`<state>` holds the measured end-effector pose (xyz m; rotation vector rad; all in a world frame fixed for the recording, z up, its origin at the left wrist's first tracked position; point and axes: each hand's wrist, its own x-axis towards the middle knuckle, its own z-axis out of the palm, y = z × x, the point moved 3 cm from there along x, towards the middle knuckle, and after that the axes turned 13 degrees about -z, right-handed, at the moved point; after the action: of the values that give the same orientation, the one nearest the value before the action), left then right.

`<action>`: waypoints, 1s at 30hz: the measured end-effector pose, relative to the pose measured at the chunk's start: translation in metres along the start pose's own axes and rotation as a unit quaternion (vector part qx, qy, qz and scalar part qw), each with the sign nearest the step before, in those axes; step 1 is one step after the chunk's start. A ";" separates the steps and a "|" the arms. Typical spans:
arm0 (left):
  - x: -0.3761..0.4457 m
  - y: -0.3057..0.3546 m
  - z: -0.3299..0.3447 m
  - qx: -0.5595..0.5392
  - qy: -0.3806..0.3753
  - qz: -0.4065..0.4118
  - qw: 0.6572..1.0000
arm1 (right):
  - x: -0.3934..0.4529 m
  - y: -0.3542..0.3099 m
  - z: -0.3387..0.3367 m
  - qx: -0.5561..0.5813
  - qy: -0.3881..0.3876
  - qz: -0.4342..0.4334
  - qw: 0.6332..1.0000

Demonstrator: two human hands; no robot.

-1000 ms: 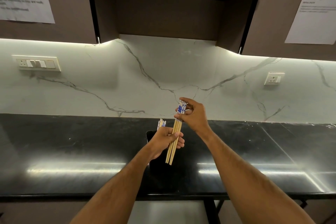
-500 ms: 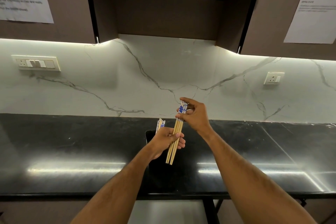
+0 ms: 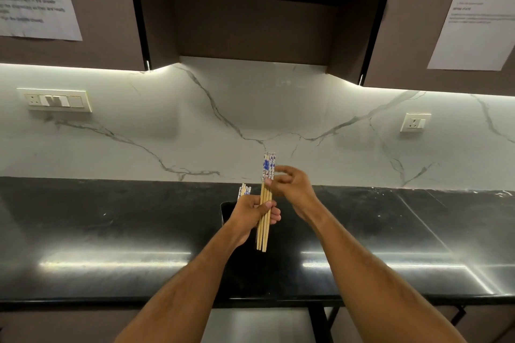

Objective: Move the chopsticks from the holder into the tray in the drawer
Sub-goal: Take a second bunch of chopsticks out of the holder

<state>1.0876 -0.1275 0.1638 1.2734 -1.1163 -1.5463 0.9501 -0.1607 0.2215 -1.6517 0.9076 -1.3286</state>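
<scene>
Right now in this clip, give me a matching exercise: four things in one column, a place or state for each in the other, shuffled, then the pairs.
1. bundle of wooden chopsticks with blue-patterned tops
2. black chopstick holder
3. white single wall socket
4. left hand

A. on the right of the marble backsplash
B. standing on the black counter
C. held upright between both hands
D. curled round the bundle's middle

1-C, 2-B, 3-A, 4-D

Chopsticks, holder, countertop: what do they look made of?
Chopsticks: likely bamboo or wood, with pale tan matte shafts and white tops printed in blue, possibly lacquered or wrapped.
Holder: dark, smooth and mostly hidden behind the left hand; plastic or metal, cannot tell.
Countertop: polished black stone, maybe granite, judging by the sharp light reflections and faint speckle.
</scene>
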 end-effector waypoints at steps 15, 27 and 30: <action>-0.009 0.007 -0.013 0.240 0.196 0.083 0.947 | -0.011 0.008 0.004 -0.115 0.028 0.040 0.992; -0.017 0.033 -0.009 0.706 0.128 0.328 0.615 | -0.029 0.012 0.015 -0.330 -0.249 0.005 0.910; -0.013 0.028 -0.005 0.726 0.122 0.270 0.620 | -0.032 0.015 0.015 -0.330 -0.262 0.024 0.906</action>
<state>1.0962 -0.1234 0.1932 1.6726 -2.3771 0.3351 0.9585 -0.1357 0.1935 -2.3228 1.1096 -0.4791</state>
